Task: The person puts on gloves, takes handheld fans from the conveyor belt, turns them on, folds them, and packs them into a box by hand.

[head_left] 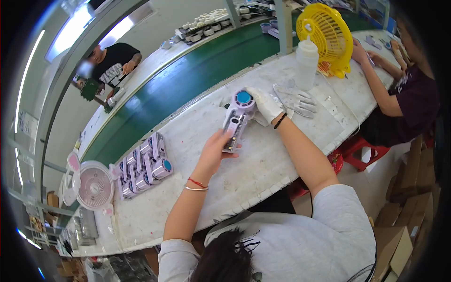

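Note:
My left hand (pixel 217 146), bare, is closed around the handle of a lilac handheld fan (pixel 236 120). The fan's round head has a blue centre and points away from me. Part of the handle looks uncovered, with inner parts showing. At the head, my right hand (pixel 265 105) wears a white glove and grips the fan's side; its fingertips are partly hidden. A spare white glove (pixel 297 99) lies flat just right of that hand. Several similar lilac fans (pixel 146 165) lie stacked to the left on the white worktable (pixel 197 141).
A white desk fan (pixel 95 185) stands at the left, a yellow fan (pixel 325 35) and a squeeze bottle (pixel 306 66) at the back right. Behind the table runs a green conveyor belt (pixel 188 84). One person (pixel 115 63) sits across, another (pixel 404 101) at the right.

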